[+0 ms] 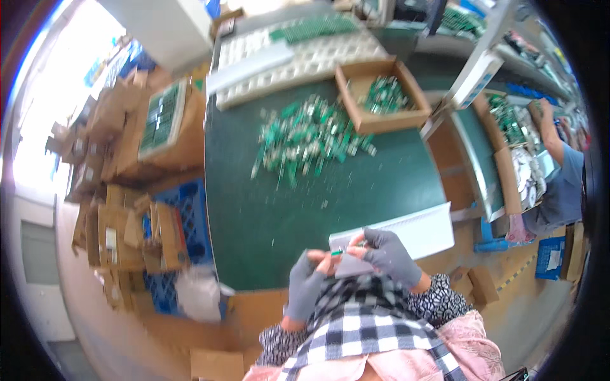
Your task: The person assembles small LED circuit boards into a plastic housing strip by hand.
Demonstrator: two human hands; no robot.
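Apparently busy with the close handling of one small green part [337, 253], perhaps checking or adjusting it by the fingertips. Holding it in the air at the near side of the green table [248, 222], just in front of the checked apron [356, 330]. Pinching the left end between thumb and forefinger of the left hand [306, 284], nearly closed. Bending the fingers of the right hand [391, 255] close together at the right end, also nearly closed (cannot tell for sure about a firm grip there, because of the very small size of the part). Wearing grey gloves with bare fingertips on both hands. Working close to a white sheet [424, 233], at the near right of the table. Seeing many green pieces in a loose pile [304, 140] at the far middle, more in a cardboard box [395, 123] at the far right, and beyond these a white tray [346, 57]. For the next move, in my judgement, calling for a steady left pinch and a small, exact motion of the right fingertips. Should avoid too strong squeezing, for fear of dropping the part.
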